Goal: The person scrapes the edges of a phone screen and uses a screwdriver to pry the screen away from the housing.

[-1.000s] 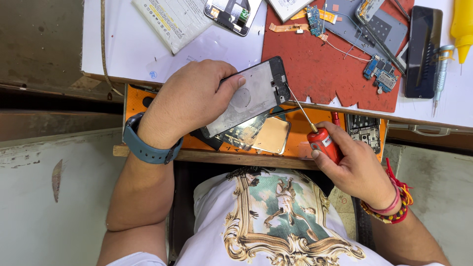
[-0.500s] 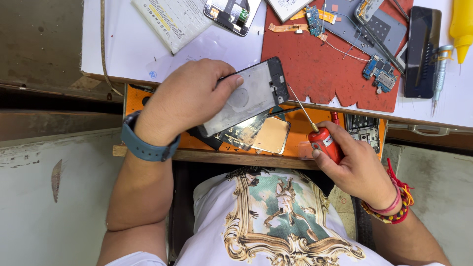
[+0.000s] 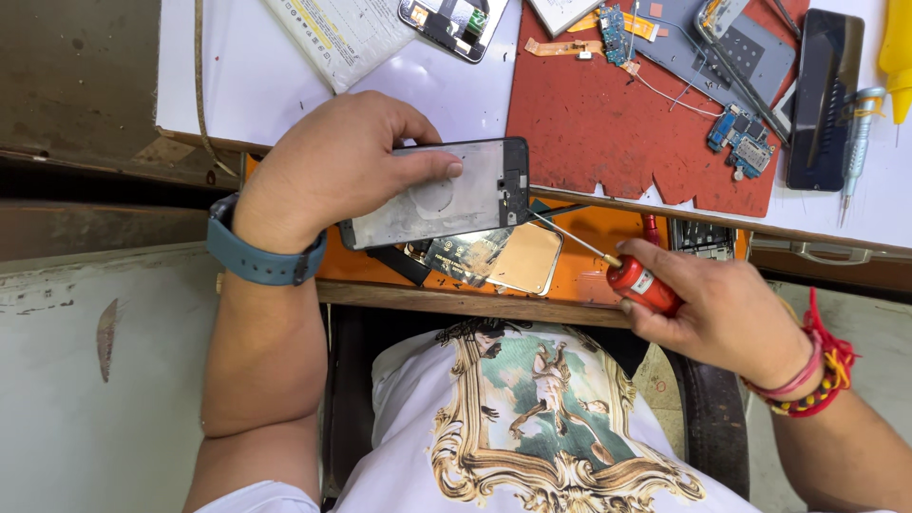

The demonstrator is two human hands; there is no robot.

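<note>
My left hand (image 3: 332, 171) grips an opened phone frame (image 3: 446, 195), a dark-edged body with a bare grey metal plate, held flat above an orange tray (image 3: 579, 280). My right hand (image 3: 722, 309) holds a red-handled screwdriver (image 3: 638, 283); its thin shaft points up-left and its tip sits at the frame's lower right corner. Under the frame, in the tray, lie a gold-coloured panel (image 3: 527, 261) and a dark circuit board (image 3: 456, 255).
A red work mat (image 3: 608, 123) on the white bench (image 3: 446, 90) carries small circuit boards, flex cables and a grey phone back. A dark phone (image 3: 822, 95), a silver screwdriver (image 3: 855, 133) and a yellow bottle (image 3: 898, 47) lie at right. Another stripped phone (image 3: 454, 21) lies at top.
My left hand has turned the phone frame flatter and more level. The screwdriver tip stays at its right end; my right hand has barely shifted.
</note>
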